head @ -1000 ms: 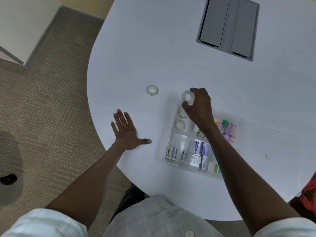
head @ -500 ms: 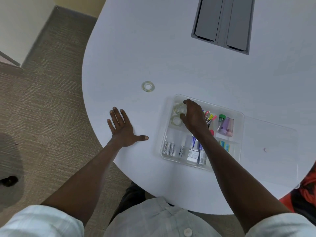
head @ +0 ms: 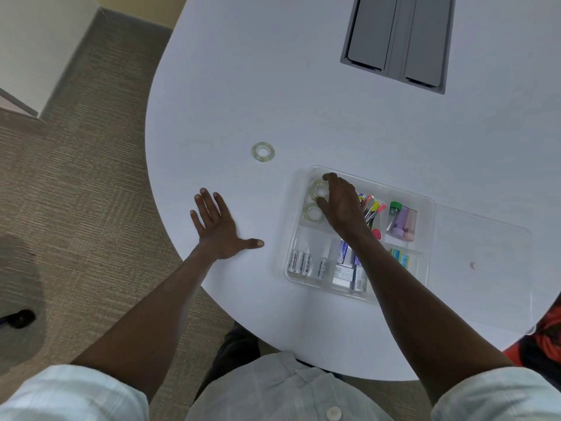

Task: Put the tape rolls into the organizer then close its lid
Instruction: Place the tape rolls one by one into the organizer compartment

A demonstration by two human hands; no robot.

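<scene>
Where carpet point(head: 91, 177) begins, white table point(head: 303, 86).

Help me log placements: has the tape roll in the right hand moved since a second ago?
Yes. The tape roll went from outside the organizer's far corner down into its tape compartment.

I sit at a rounded white table point(head: 303, 86) with a grey hatch point(head: 394, 41); ribbed beige carpet point(head: 91, 177) meets a pale wall point(head: 36, 41).

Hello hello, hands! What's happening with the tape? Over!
Right hand setting tape roll in organizer. Left hand flat on table. One roll outside. Lid open.
</scene>
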